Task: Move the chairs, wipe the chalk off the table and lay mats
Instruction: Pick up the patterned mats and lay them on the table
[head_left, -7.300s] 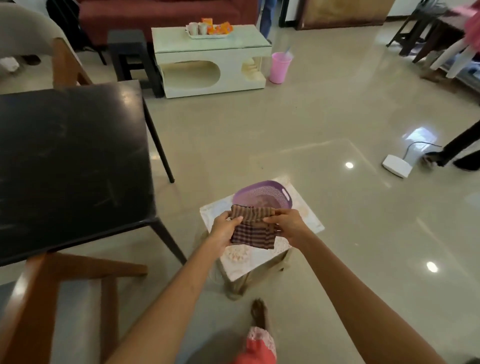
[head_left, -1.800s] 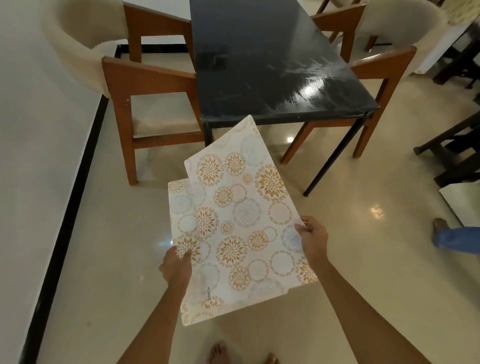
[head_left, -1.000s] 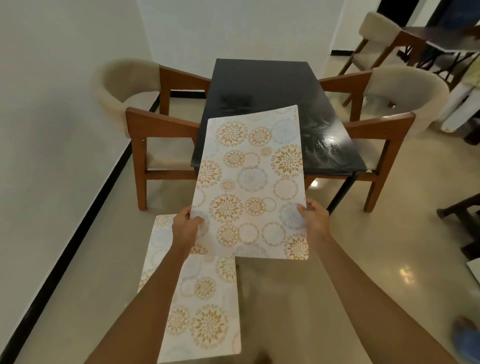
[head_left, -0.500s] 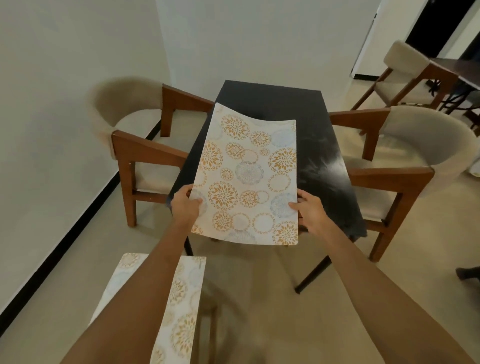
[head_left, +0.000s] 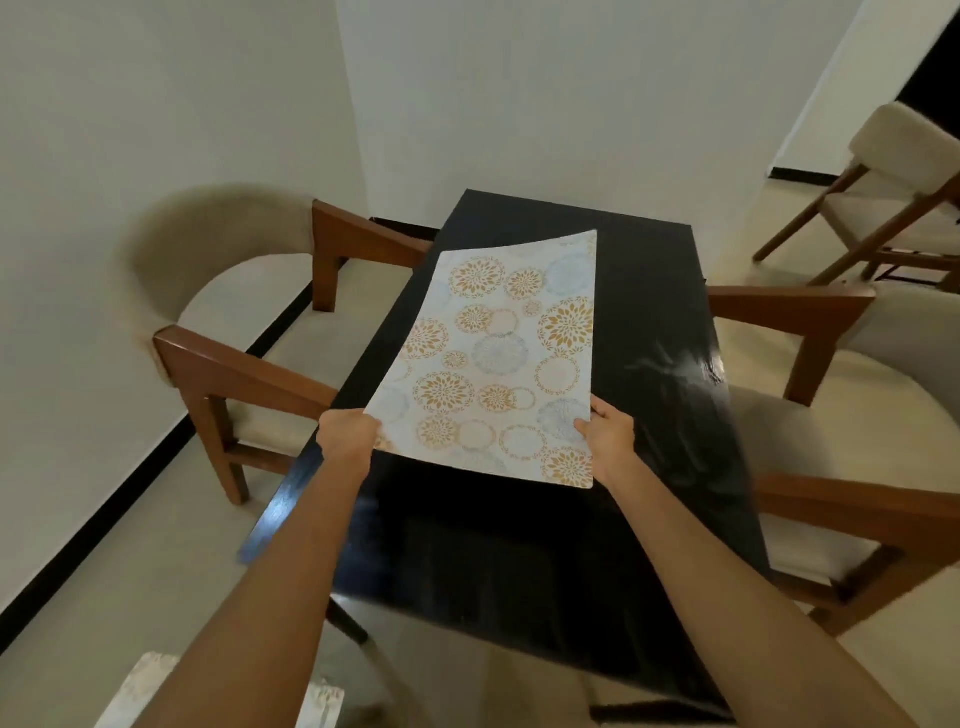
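Note:
A white mat printed with gold and pale blue flower circles hangs over the middle of the black table, its far end lower than the near end. My left hand grips the mat's near left corner and my right hand grips its near right edge. A second mat of the same print shows at the bottom left, under my left forearm; what holds it is hidden. Pale smears mark the table's right side.
A cream-cushioned wooden chair stands at the table's left side and another at its right. A third chair stands far right by a doorway. White walls close off the left and back.
I have stepped up to the table's near end. Both hands have carried the mat forward over the tabletop, and the second mat has dropped to the frame's bottom left corner.

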